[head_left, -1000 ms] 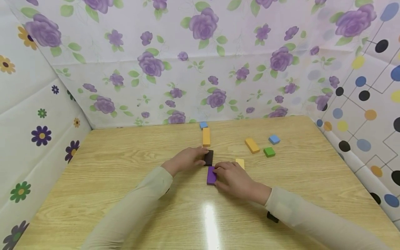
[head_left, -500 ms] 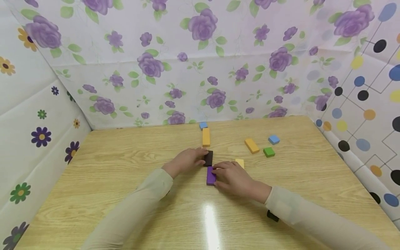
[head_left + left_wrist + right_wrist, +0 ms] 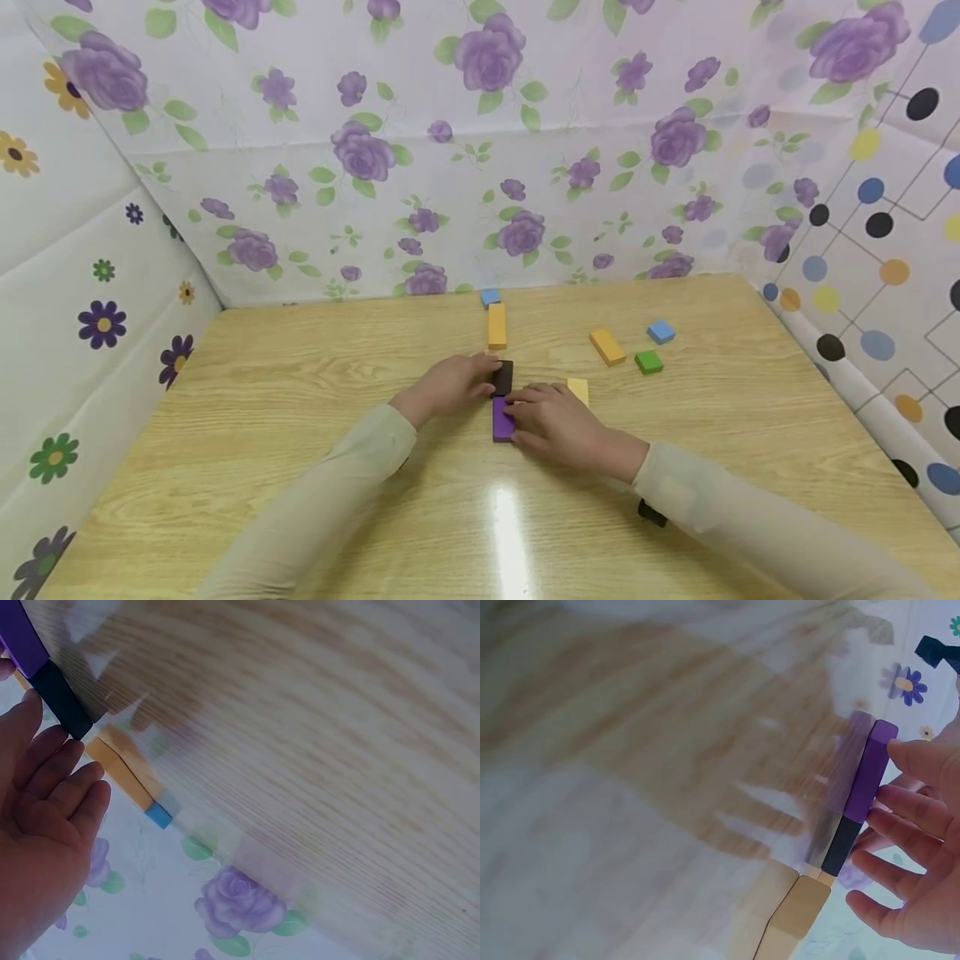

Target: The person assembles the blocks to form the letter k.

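Touches with the right hand point(image 3: 922, 832) the side of a purple rectangular block point(image 3: 871, 771), lying end to end with a black rectangular block point(image 3: 841, 847) on a glossy wood-grain tabletop point(image 3: 630, 712), near a pale-yellow rectangular block point(image 3: 801, 906).

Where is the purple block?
Touched by the right hand, the purple block sits below and right of center in the head view, against the black block.

The left sleeve point(image 3: 315, 508) and right sleeve point(image 3: 765, 525) are cream, long and lightly creased; just below the right cuff point(image 3: 651, 464) shows a small black piece point(image 3: 652, 513), possibly wrist-worn gear
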Available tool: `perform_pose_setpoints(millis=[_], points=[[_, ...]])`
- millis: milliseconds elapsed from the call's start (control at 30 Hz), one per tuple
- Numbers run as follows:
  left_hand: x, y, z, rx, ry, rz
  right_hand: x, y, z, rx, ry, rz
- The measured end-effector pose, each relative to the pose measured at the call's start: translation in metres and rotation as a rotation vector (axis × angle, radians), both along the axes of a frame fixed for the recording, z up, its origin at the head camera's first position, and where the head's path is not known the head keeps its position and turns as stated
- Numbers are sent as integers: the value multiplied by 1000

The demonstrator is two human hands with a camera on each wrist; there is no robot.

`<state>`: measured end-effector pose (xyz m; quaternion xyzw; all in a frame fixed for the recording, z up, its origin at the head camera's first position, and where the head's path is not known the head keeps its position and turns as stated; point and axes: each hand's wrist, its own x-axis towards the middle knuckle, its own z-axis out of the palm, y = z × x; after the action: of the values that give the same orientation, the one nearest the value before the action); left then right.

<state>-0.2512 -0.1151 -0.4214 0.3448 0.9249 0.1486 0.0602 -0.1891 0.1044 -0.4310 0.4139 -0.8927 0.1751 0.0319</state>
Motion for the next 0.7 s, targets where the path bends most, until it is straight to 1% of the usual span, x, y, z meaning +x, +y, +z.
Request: perform_pose_setpoints(millis=[200,700], points=[[1,0,-1,7,3,5,0,0,1,2,11,-2],[7,4,-1,-4,19,67,0,-1,0,0,15,-1]])
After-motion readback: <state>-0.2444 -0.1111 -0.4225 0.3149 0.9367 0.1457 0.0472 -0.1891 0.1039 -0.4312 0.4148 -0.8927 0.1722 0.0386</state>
